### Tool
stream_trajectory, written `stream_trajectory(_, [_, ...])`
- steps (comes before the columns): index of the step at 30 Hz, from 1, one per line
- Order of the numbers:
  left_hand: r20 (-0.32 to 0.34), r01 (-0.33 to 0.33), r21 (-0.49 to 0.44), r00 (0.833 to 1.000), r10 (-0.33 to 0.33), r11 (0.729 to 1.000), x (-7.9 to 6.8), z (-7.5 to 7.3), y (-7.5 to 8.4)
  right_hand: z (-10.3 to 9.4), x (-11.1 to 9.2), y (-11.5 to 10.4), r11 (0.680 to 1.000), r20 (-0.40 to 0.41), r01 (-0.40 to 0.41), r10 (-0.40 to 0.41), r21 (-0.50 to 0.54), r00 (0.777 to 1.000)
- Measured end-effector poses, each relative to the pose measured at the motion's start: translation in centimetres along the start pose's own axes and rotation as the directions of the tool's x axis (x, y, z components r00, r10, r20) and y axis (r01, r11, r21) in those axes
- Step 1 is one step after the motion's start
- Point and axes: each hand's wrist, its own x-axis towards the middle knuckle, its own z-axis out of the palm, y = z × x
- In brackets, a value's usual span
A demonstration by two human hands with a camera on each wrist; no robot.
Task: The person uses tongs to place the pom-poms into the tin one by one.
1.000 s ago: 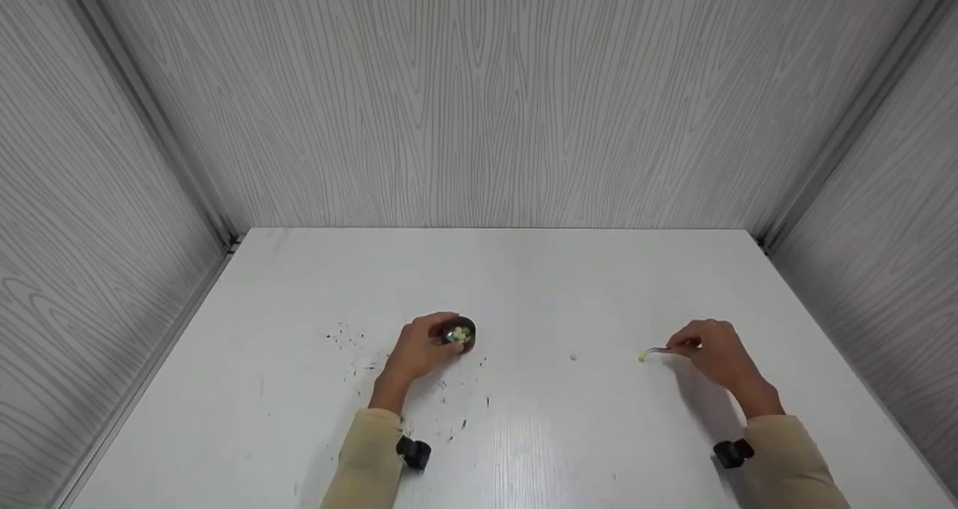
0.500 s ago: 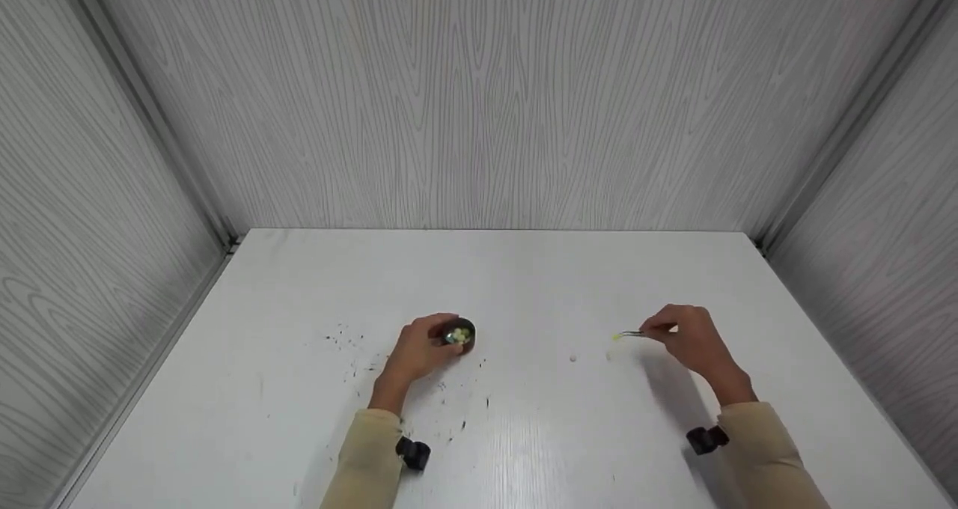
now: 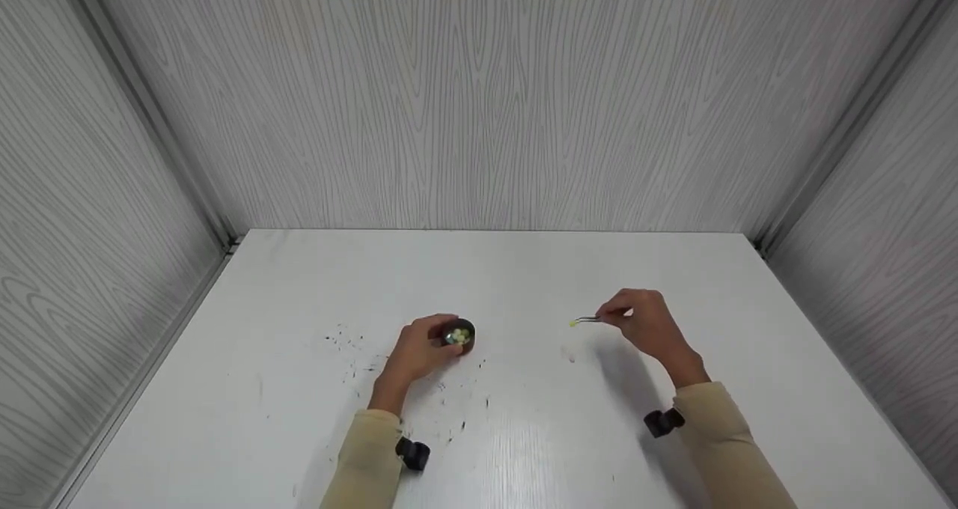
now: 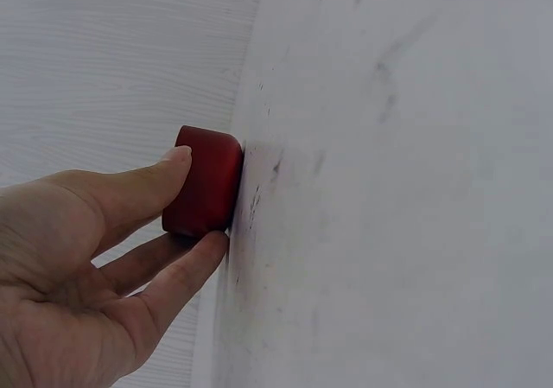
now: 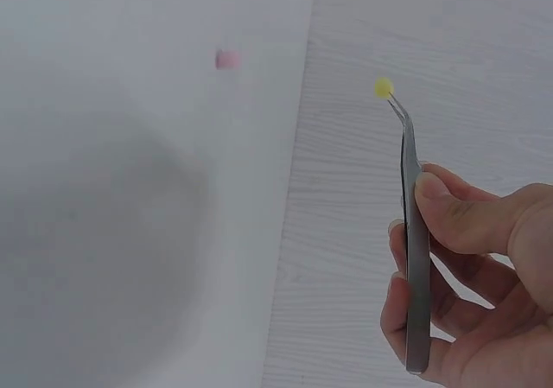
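Observation:
My left hand [image 3: 419, 352] grips a small round cup [image 3: 469, 328] on the white table, thumb on one side and fingers on the other. Its outside is dark red in the left wrist view, where the cup [image 4: 207, 185] stands upright on the tabletop. Several pale yellow-green pieces [image 3: 459, 336] lie inside it. My right hand [image 3: 647, 329] pinches bent-tip metal tweezers [image 5: 416, 258] between thumb and fingers. At their tips is a small yellow piece [image 5: 384, 87], held above the table. Below it on the tabletop lies a small pink piece [image 5: 226, 60], blurred in the right wrist view.
The white tabletop [image 3: 359, 277] bears dark specks and marks [image 3: 464, 424] around the left hand. Grey wood-grain panels [image 3: 479, 105] enclose it at the back and both sides. Black wrist cameras [image 3: 413, 454] sit on both forearms.
My right hand has moved left and away from me, carrying the tweezers and yellow piece from the right side toward the cup. The left hand and cup have stayed in place.

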Motion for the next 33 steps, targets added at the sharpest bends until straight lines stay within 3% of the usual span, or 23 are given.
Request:
stream_trajectory(16, [-0.001,0.011,-0.022,1.000,-0.011,1.000,-0.1,-0.1,0.0,3.4,2.8,-3.3,0.993,0.030,0.065,-0.068,0.094,0.997])
stream_trajectory(33, [-0.003,0.012,-0.015,1.000,-0.012,1.000,-0.1,0.1,0.0,7.7,5.1,-7.3,0.993,0.084,0.069,-0.077,0.097,0.993])
